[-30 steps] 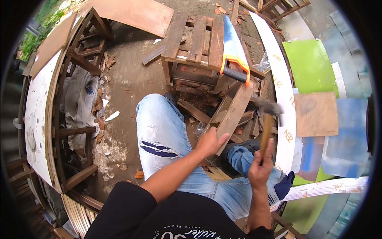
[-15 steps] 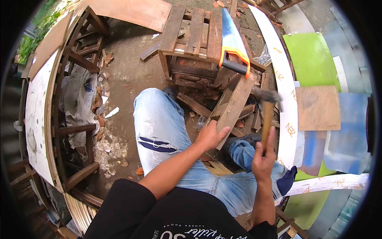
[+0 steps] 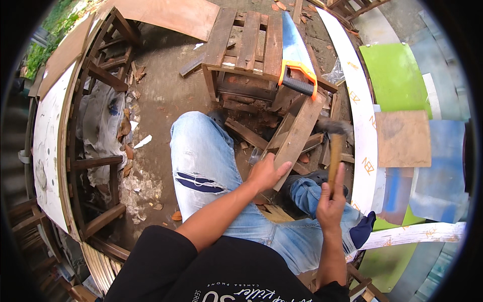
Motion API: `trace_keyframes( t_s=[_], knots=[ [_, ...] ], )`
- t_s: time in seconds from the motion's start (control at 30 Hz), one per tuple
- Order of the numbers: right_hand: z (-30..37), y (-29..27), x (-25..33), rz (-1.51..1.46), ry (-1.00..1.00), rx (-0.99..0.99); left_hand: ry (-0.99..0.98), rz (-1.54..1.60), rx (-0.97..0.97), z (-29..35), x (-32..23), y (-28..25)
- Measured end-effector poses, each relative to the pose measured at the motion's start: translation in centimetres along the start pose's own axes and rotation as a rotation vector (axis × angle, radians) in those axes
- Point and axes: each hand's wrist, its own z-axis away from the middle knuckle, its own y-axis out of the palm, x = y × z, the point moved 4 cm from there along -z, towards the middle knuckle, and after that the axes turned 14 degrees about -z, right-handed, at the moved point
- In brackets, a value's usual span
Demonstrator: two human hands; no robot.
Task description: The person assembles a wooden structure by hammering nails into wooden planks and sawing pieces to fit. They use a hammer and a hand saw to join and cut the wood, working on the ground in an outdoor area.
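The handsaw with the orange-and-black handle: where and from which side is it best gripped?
Probably by its black grip, coming from the near side: that end lies closest, with the blade pointing away. The orange guard loops beyond the grip, seemingly leaving a gap to close through. Teeth line the blade's right edge, so avoid that.

I see the left forearm (image 3: pixel 221 214) slanting up from the lower left to mid-frame, the left hand (image 3: pixel 266 174) set in a clasp, thumb (image 3: pixel 284 168) stretched rightward. Right of centre, the right forearm (image 3: pixel 332 254) stands nearly upright, the right hand (image 3: pixel 331 207) clenched, one finger (image 3: pixel 340 177) pointing upward.
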Motion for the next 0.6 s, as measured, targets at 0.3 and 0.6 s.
trace_keyframes(
  t_s=[0.3, 0.6],
  knots=[
    [0.8, -0.1, 3.5, -0.17, -0.345, -0.292, -0.016, -0.003, 0.038, 0.1, -0.1, 0.2],
    [-0.4, -2.3, 1.5, -0.133, 0.036, -0.104, -0.015, -0.003, 0.027, -0.1, 0.1, 0.3]
  ],
)
